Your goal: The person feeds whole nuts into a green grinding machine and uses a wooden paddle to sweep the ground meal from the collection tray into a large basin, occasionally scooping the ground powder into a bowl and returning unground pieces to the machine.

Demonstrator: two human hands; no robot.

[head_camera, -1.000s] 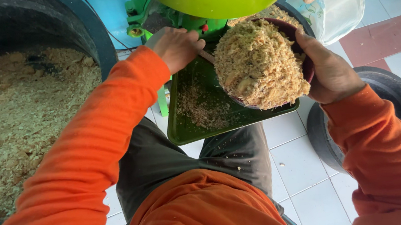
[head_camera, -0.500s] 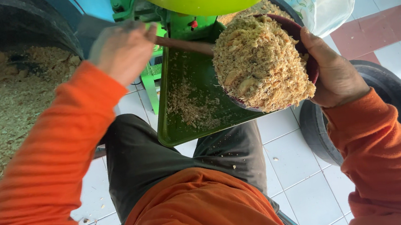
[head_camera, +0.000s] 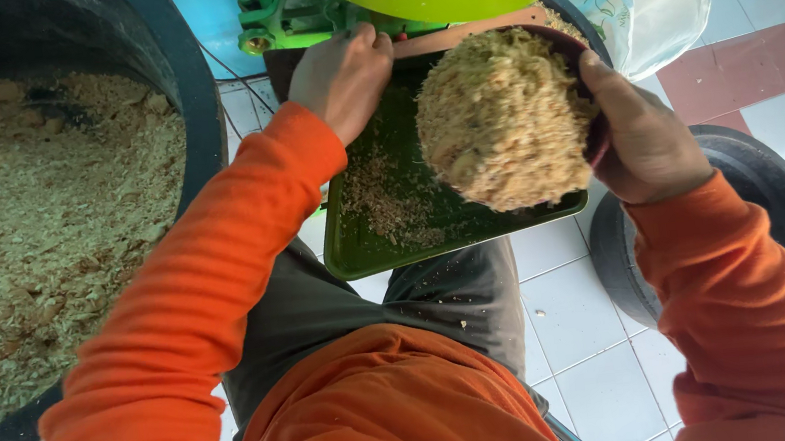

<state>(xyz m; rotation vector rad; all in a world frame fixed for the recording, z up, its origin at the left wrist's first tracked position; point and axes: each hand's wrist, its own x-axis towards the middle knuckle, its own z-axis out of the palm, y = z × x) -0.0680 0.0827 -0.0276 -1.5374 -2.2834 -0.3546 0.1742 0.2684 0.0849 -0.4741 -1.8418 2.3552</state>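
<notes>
Over white floor tiles, bowl heaped with shredded tan mash.

Both orange-sleeved arms outstretched, left hand curled shut, right hand cupped, fingers closed.

Dark bowl heaped with tan shreds (tilted) above green tray.

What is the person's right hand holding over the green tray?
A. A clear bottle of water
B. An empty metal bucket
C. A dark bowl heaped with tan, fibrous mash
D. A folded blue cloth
C: the right hand grips the rim of a dark bowl piled high with tan, fibrous mash, held above the green tray.
</notes>
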